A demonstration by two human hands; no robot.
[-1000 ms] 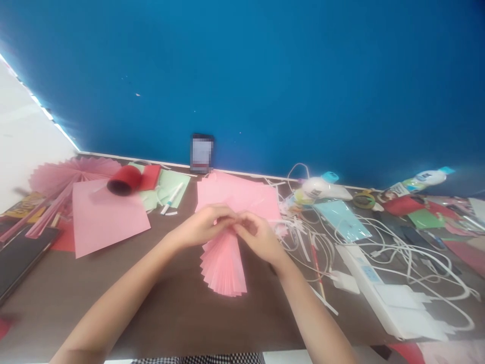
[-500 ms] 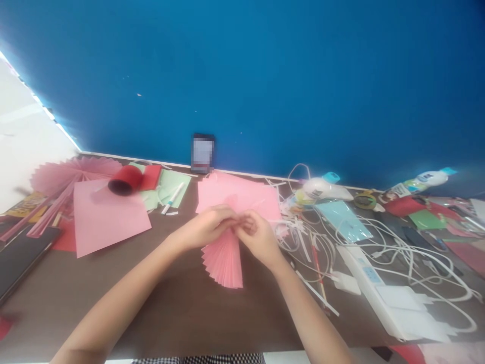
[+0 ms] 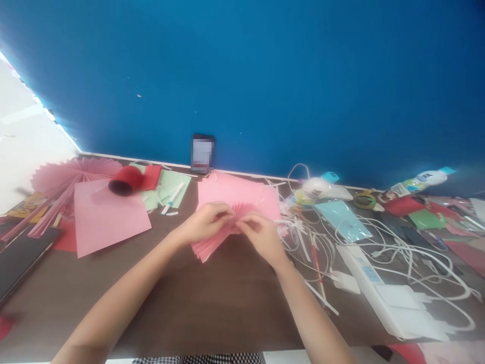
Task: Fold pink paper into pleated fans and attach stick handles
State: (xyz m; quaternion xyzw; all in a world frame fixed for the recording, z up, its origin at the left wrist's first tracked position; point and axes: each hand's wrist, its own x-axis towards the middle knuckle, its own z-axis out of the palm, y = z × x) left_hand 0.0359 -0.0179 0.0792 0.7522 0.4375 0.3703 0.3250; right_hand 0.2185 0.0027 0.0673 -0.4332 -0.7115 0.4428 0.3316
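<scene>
Both hands meet over a pleated pink paper fan (image 3: 212, 243) above the middle of the table. My left hand (image 3: 210, 221) is closed on its gathered centre from the left, and the folds spread out below and behind the fingers. From the right, my right hand (image 3: 259, 232) pinches the same centre, thumb and forefinger together. Part of the fan is hidden behind the fingers. Just behind it lie flat pink sheets (image 3: 235, 189).
At left are a larger pink pleated fan (image 3: 78, 174), a pink sheet (image 3: 109, 217), a red roll (image 3: 126, 180) and a marker (image 3: 172, 198). A phone (image 3: 202, 153) leans on the blue wall. Glue bottles (image 3: 316, 188), tangled white cables (image 3: 409, 253) and a power strip (image 3: 369, 288) crowd the right.
The fan's lower folds have swung up and to the left, and more pleats show between my hands. My right fingers have shifted slightly at the centre.
</scene>
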